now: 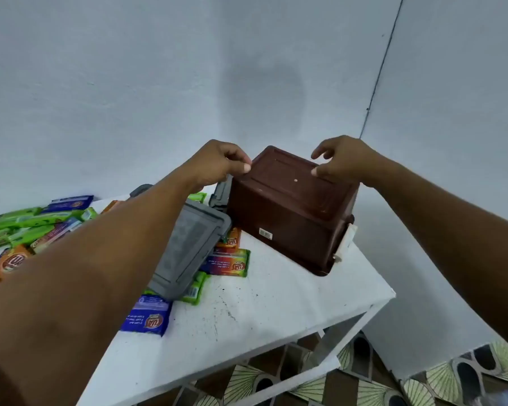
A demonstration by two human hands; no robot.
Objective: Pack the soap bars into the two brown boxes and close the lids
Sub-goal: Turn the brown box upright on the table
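White worktop (261,312) beside a pale wall (129,83) carries wrapped soap bars (27,227) at left, then a grey plastic lid (188,247). Next, the left hand (214,165) curls at the corner of an upturned brown plastic box (288,218), grip unclear; the right hand (343,162), fingers loosely spread, touches its base.

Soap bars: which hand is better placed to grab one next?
Probably the left hand: the soap bars lie left of the upturned brown box, while the right hand is over the box's right side.
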